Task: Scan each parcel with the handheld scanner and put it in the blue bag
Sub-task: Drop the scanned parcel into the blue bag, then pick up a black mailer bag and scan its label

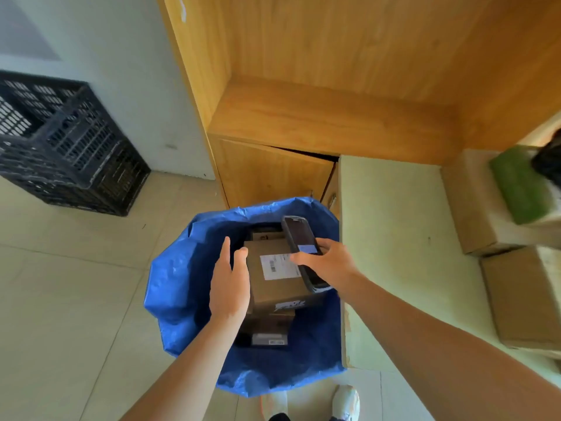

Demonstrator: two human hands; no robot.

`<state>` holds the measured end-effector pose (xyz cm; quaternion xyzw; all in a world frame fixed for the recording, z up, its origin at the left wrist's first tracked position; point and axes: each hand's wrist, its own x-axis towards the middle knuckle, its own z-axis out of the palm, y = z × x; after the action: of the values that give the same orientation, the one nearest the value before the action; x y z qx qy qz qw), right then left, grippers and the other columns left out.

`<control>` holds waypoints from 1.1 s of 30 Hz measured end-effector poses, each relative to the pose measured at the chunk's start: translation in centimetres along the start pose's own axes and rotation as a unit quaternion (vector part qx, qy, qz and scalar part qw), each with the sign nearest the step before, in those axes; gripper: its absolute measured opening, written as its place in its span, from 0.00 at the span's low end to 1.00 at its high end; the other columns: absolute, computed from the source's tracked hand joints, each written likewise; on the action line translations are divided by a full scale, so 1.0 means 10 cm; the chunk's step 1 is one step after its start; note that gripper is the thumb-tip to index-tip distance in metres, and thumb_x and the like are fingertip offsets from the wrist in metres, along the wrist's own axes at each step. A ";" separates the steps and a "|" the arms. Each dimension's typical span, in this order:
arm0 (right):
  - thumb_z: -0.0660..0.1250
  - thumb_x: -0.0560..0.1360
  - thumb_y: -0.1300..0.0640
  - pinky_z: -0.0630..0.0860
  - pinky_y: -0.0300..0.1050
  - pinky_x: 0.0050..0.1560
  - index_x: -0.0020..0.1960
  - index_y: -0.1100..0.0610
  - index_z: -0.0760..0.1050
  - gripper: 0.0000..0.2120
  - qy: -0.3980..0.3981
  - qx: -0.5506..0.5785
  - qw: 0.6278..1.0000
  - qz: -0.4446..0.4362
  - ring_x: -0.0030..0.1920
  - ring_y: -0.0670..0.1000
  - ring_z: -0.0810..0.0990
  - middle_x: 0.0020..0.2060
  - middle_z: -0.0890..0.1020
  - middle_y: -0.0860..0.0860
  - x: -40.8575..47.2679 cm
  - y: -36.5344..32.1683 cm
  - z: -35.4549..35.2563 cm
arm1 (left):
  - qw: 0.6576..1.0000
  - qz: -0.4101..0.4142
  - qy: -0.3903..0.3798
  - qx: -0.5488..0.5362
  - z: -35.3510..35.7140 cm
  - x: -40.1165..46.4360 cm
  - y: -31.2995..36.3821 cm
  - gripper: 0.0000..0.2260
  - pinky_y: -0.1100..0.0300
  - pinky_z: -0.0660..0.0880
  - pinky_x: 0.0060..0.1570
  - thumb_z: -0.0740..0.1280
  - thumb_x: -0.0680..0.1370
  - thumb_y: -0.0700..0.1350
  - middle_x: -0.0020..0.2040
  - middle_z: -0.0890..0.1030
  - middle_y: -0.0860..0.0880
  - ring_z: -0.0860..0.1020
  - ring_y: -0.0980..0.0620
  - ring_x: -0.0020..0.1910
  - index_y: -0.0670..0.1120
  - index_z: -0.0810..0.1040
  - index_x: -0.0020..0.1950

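Note:
The blue bag (179,287) stands open on the floor below me. Inside it lies a brown cardboard parcel (280,287) with a white label facing up, on top of other parcels (268,332). My left hand (229,287) is over the bag with straight fingers beside the parcel's left edge; whether it touches the box I cannot tell. My right hand (328,264) grips the dark handheld scanner (300,241) above the parcel's right side, screen up.
A pale table (394,238) stands right of the bag, with cardboard boxes (522,296) and a green item (519,186) along its right side. Behind are a wooden cabinet (303,117) and a black plastic crate (66,144) at the left. My white shoes (346,402) show below.

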<state>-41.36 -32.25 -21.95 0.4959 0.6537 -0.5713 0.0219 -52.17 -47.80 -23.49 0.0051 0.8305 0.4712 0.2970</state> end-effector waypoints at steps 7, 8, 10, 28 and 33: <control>0.81 0.68 0.49 0.76 0.33 0.38 0.55 0.43 0.72 0.22 0.044 -0.022 0.997 -0.066 0.41 0.39 0.78 0.42 0.77 0.37 -0.73 -0.47 -1.04 | 0.994 0.060 -0.096 0.006 0.49 -0.78 0.77 0.21 0.48 0.62 0.69 0.53 0.84 0.54 0.73 0.71 0.54 0.69 0.51 0.71 0.61 0.61 0.78; 0.81 0.67 0.49 0.79 0.36 0.41 0.58 0.44 0.74 0.24 0.057 -0.031 0.995 -0.070 0.43 0.41 0.80 0.44 0.79 0.39 -0.82 -0.49 -1.21 | 0.991 0.070 -0.112 0.005 0.59 -0.89 0.91 0.21 0.49 0.62 0.67 0.53 0.84 0.54 0.71 0.73 0.55 0.72 0.53 0.68 0.61 0.61 0.78; 0.81 0.66 0.48 0.80 0.39 0.44 0.65 0.48 0.76 0.30 0.080 -0.047 0.993 -0.078 0.46 0.46 0.82 0.49 0.82 0.43 -1.00 -0.52 -1.55 | 0.986 0.095 -0.140 -0.008 0.79 -1.13 1.20 0.21 0.49 0.64 0.64 0.52 0.84 0.54 0.66 0.75 0.54 0.73 0.54 0.64 0.61 0.62 0.78; 0.79 0.64 0.43 0.77 0.35 0.41 0.61 0.51 0.78 0.28 0.184 -0.199 0.956 -0.116 0.47 0.47 0.80 0.48 0.82 0.46 -1.95 0.34 -4.42 | 0.958 0.245 -0.150 -0.010 2.72 -3.00 2.26 0.21 0.50 0.62 0.73 0.53 0.83 0.56 0.77 0.67 0.54 0.65 0.51 0.75 0.57 0.66 0.77; 0.80 0.62 0.43 0.79 0.43 0.41 0.54 0.52 0.80 0.25 0.201 -0.251 0.941 -0.104 0.43 0.49 0.82 0.44 0.84 0.49 -2.06 0.52 -5.25 | 0.956 0.265 -0.129 -0.013 3.22 -3.41 2.55 0.20 0.52 0.64 0.70 0.54 0.83 0.54 0.75 0.70 0.55 0.68 0.51 0.73 0.57 0.68 0.76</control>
<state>0.81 -5.50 4.73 0.5079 0.8148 -0.2757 -0.0458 -14.97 -18.32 0.95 0.2817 0.7477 0.5392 0.2662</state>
